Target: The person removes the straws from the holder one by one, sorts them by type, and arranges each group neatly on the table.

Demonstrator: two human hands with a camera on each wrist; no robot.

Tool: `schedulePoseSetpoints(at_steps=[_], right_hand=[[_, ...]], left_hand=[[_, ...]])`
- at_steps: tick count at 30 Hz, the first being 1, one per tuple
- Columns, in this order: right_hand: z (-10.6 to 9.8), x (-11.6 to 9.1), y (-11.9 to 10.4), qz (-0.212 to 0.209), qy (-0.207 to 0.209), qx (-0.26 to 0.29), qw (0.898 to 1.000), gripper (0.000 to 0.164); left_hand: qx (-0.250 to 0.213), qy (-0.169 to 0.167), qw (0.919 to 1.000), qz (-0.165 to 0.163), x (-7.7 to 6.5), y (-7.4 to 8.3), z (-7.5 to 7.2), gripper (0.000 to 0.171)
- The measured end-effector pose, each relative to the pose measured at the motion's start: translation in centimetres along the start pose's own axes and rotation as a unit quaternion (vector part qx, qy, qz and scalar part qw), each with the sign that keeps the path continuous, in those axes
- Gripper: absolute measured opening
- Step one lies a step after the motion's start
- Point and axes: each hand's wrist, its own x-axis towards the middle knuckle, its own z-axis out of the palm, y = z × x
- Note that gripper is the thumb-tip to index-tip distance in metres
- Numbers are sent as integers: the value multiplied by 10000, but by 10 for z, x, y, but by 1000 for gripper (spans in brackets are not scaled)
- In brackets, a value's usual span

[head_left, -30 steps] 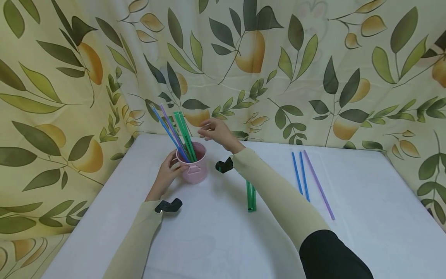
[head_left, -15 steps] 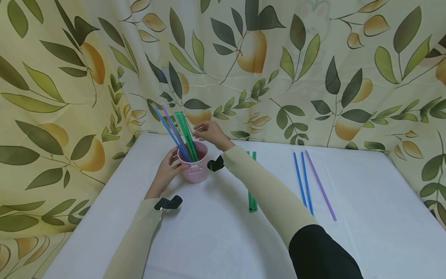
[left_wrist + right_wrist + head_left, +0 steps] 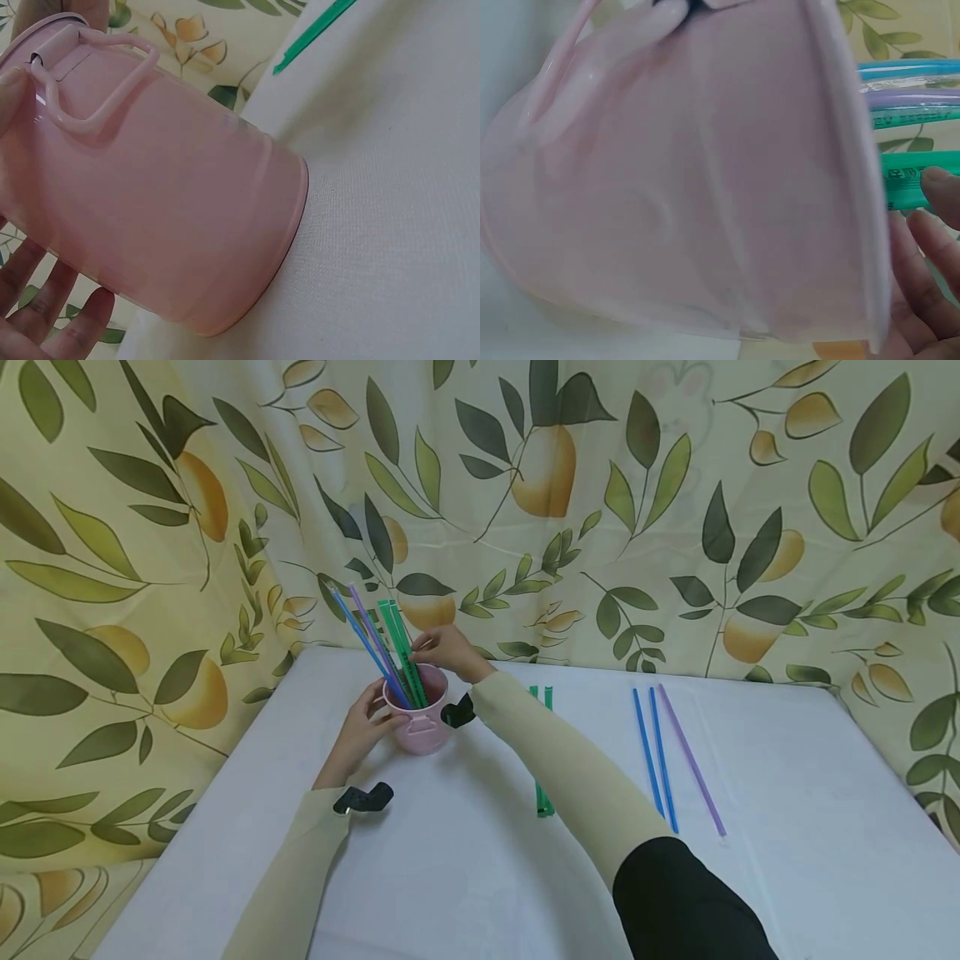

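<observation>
A pink bucket-shaped cup (image 3: 422, 732) with a small side handle (image 3: 97, 112) stands on the white table. Blue (image 3: 365, 637), purple (image 3: 907, 97) and green straws (image 3: 398, 643) lean out of it to the left; the green ones carry dark print. My left hand (image 3: 357, 731) holds the cup near its rim, thumb on the handle side and fingers round the left. At the rim's right, my right hand (image 3: 453, 652) has its thumb (image 3: 941, 187) over a green straw (image 3: 907, 166), fingers curled just below, seemingly pinching it.
Two green straws (image 3: 542, 806) lie partly beneath my right forearm. Farther right are two blue straws (image 3: 660, 752) and a purple straw (image 3: 693, 760) on the table (image 3: 810, 777). A leaf-and-fruit patterned curtain (image 3: 547, 568) hangs behind.
My right hand has moved left and slightly down, from beside the cup to the green straws. More of the straws on the table shows past that arm. My left hand stays on the cup.
</observation>
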Motion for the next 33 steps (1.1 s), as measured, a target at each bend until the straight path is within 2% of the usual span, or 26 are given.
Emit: schedulePoseSetpoints(at_steps=[3,9,11,19,27,33], right_hand=[[1,0,0,-39,12,-56,10000,22],[2,2,0,-103,62,-248,9996,21],[2,3,-1,-130,74,-303,9994,20],[4,3,-3,-66,131,-217,9997,19],[1,3,-6,121,286,64,9995,19],[1,3,-6,139,326,322,9989,20]], left_hand=[[39,3,10000,-23,-6,9,2,73],[32,34,10000,-65,-8,10,3,72],[11,33,10000,-41,-7,8,3,72],[-54,101,9999,-27,9,-20,0,75],[104,201,9996,166,9,-22,0,77],[85,179,9996,178,10,-23,-1,76]])
